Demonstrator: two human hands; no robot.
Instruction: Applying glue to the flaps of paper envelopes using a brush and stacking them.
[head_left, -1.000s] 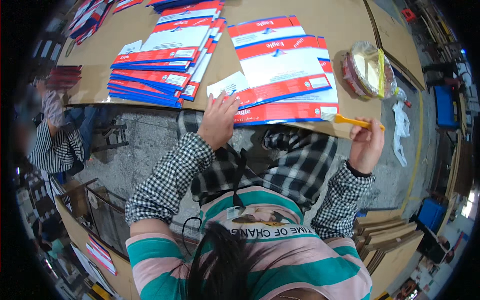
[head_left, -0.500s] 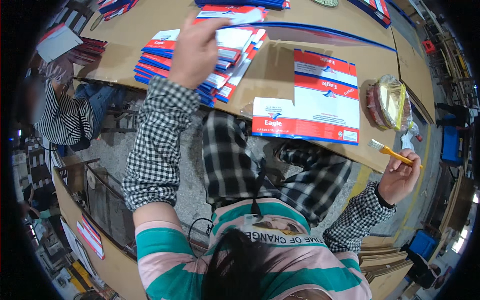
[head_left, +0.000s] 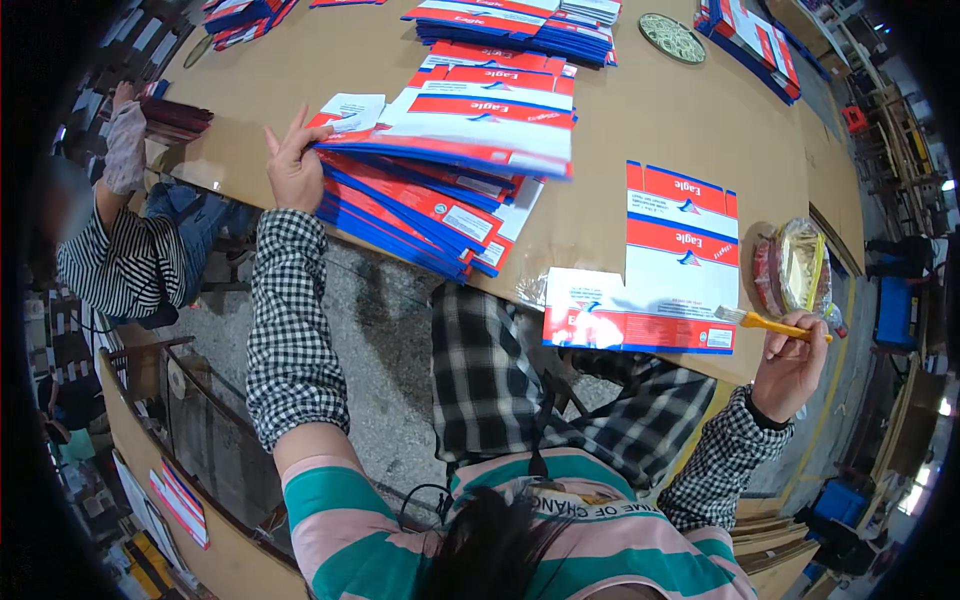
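My left hand (head_left: pixel 297 168) is at the left end of a pile of printed red, white and blue flat cartons (head_left: pixel 430 225). Its fingers are spread, and the thumb touches the corner of the top flat carton (head_left: pixel 480 120), whose right end is slightly blurred. In my right hand (head_left: pixel 793 368) is a paintbrush (head_left: pixel 765 322) with a yellow handle and pale bristles, held over the table's near right edge. Left of the bristles lies an L-shaped printed carton piece (head_left: pixel 683 265), flat on the table.
A plastic-wrapped container (head_left: pixel 795 268) stands right of the flat piece. More carton stacks (head_left: pixel 515 30) and a round patterned dish (head_left: pixel 672 38) are at the far side of the brown table (head_left: pixel 590 130). Another person in a striped top (head_left: pixel 125 250) sits at the left.
My left hand has come down and left from its raised place. The flat carton it held up now lies over the pile. The brush stays in my right hand; the whole view has shifted.
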